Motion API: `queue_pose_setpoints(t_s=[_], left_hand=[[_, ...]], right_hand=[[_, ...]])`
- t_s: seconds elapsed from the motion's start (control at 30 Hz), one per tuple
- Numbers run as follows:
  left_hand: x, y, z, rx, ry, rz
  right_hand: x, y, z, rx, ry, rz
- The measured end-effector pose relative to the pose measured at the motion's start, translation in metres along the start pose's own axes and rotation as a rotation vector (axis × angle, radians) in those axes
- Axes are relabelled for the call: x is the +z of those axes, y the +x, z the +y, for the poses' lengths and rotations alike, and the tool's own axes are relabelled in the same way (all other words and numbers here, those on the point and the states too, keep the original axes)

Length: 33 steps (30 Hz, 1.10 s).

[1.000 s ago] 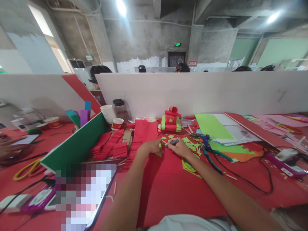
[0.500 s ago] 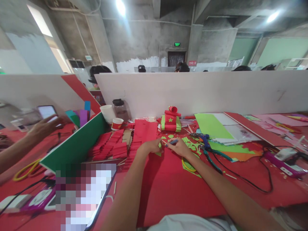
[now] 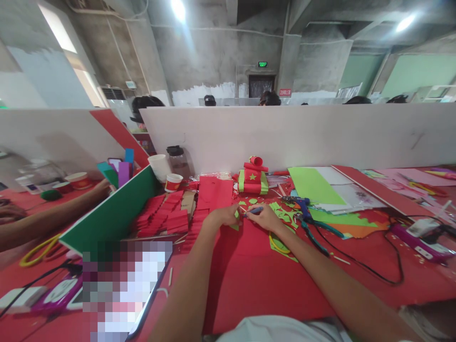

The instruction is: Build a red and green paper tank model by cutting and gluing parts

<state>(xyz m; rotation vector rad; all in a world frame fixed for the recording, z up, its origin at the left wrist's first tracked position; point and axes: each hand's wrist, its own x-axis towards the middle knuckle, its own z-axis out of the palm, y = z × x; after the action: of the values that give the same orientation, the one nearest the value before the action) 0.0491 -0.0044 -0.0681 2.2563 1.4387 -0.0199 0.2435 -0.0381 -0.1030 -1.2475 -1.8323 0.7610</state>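
My left hand (image 3: 228, 216) is closed in a pinch at the far edge of a red sheet (image 3: 253, 240). A small green paper piece (image 3: 236, 214) shows at its fingertips. In my right hand (image 3: 266, 218) is a blue-grey pen-like tool (image 3: 255, 210), its tip pointing toward the left fingers; its exact kind is too small to tell. Just beyond the hands stands a red paper model (image 3: 252, 178) with green bands and a star. Green paper scraps (image 3: 283, 213) lie right of my right hand, and yellow-handled scissors (image 3: 280, 244) are partly under the forearm.
Stacked red pieces (image 3: 166, 216) lie to the left, near a paper cup (image 3: 173, 182) and a bottle (image 3: 178, 161). Pliers (image 3: 313, 232) and a blue glue gun (image 3: 302, 203) lie right. A phone (image 3: 149, 285) rests front left. Beyond a green divider (image 3: 107, 213) reaches a co-worker's arm (image 3: 53, 213).
My hands stay almost in place. Left of the divider, the co-worker's arm has reached forward and right, and the phone there has moved behind the coloured blocks.
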Motion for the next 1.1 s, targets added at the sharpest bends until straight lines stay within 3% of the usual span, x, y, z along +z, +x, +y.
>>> queue_pose_setpoints(t_s=[1.1], left_hand=[[-0.0013, -0.0005, 0.0010, 0.024, -0.040, -0.038]], right_hand=[[-0.0007, -0.0001, 0.0005, 0.022, 0.003, 0.019]])
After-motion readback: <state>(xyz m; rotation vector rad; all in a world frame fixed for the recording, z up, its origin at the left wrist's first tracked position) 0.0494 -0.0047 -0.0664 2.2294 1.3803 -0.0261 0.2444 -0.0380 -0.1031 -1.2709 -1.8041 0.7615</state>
